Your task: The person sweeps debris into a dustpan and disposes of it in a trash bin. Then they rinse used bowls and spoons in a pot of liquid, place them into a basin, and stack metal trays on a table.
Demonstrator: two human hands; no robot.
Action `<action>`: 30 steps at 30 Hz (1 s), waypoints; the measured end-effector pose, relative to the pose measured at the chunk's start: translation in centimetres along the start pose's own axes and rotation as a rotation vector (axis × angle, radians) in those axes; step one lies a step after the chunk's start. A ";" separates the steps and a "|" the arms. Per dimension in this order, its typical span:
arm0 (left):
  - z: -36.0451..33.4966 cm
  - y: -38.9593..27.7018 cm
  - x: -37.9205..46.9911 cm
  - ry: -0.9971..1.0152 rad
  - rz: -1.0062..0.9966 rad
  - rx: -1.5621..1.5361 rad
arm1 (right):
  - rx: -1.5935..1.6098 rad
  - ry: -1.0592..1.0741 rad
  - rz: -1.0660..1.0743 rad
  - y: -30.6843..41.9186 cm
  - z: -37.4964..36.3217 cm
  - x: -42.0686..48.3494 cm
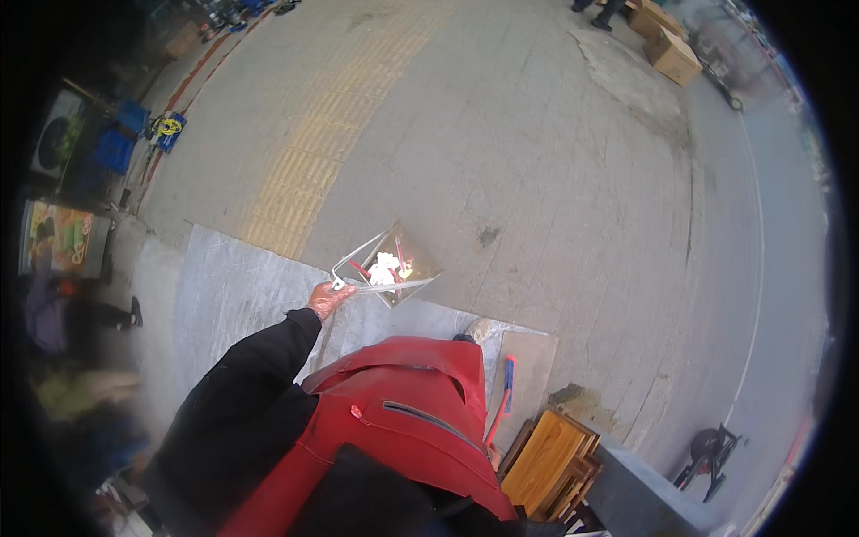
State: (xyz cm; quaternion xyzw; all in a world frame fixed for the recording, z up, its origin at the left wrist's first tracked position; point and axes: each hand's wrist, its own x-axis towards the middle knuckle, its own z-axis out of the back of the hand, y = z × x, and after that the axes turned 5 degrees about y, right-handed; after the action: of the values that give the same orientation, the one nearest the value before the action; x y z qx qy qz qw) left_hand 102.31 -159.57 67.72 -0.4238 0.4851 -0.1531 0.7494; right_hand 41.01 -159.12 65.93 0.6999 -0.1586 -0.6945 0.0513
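My left hand (pixel 327 300), in a clear plastic glove, grips the pale handle of a square metal dustpan (pixel 423 260) in front of me. White crumpled tissue (pixel 384 270) and thin red scraps lie in the dustpan. Partly hidden by my red apron (pixel 409 382), my right hand (pixel 495 458) is closed around the red handle of a broom or brush (pixel 509 382). Its blue and red head is low over a tan board or slab, and I cannot tell whether it touches. My shoe (pixel 479 330) shows past the apron.
A wooden stool or small table (pixel 543 463) stands at my right, with a parked scooter (pixel 708 456) farther out. Yellow tactile paving (pixel 302 174) crosses the pavement. Cardboard boxes (pixel 673 57) sit far right, near a person's legs (pixel 604 15). Another person (pixel 50 309) is at left.
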 end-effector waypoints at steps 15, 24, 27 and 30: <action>-6.8 -18.9 19.8 -0.802 -0.045 -0.196 | -0.934 0.352 0.261 60.6 -47.1 18.1; -3.0 -27.0 33.0 -0.621 0.219 -0.635 | -1.084 0.089 0.353 70.8 -43.6 16.1; -1.6 -30.6 36.3 -0.698 0.248 -0.691 | -1.206 -0.007 0.348 74.9 -50.8 16.8; -3.0 -37.4 45.4 -0.716 0.199 -0.490 | -1.225 0.337 0.281 84.7 -68.3 23.4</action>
State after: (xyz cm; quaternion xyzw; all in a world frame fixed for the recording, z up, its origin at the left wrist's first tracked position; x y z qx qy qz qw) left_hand 128.40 -212.32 69.41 -0.5664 0.2552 0.1956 0.7588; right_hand 95.45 -256.11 70.40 0.6159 0.1864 -0.5263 0.5558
